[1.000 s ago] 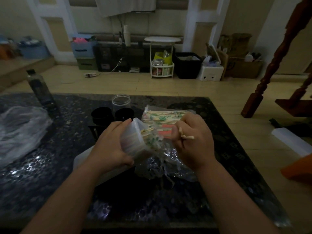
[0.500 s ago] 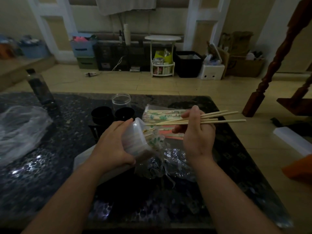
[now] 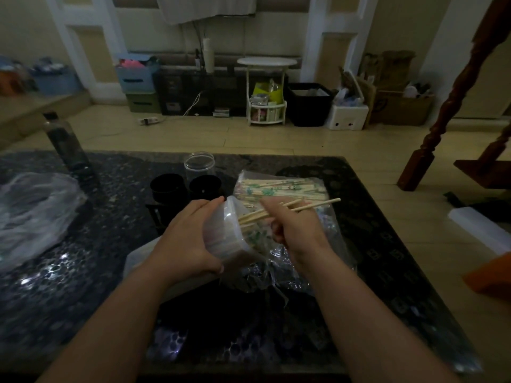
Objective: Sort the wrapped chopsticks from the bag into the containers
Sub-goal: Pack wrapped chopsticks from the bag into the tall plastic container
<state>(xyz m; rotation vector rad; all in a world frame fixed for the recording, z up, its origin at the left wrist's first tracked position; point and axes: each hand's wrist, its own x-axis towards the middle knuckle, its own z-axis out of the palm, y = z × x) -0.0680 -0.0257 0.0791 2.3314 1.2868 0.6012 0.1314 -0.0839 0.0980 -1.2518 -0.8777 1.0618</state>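
Where the hands meet: centre of the frame, over the dark speckled table (image 3: 83,272).
Left hand (image 3: 188,239): fingers over the top and thumb beneath, curled round a translucent container (image 3: 224,236), which is tilted with its mouth toward the right.
Right hand (image 3: 296,230): clamped on a small bundle of chopsticks (image 3: 315,205), just right of the container's mouth.
Bundle: pale sticks slanting from the upper right down to the left, with the lower tips at the container's mouth; I cannot tell whether they are wrapped.
Container mouth: green-printed wrappers show there.
Bag (image 3: 276,186): clear plastic, holding wrapped chopsticks; it lies on the table behind and beneath the right hand.
Above-left of the hands: a clear jar (image 3: 199,164) and two black cups (image 3: 167,187) stand close together.
Left edge: crumpled plastic (image 3: 33,205), with a dark bottle (image 3: 66,145) above it.
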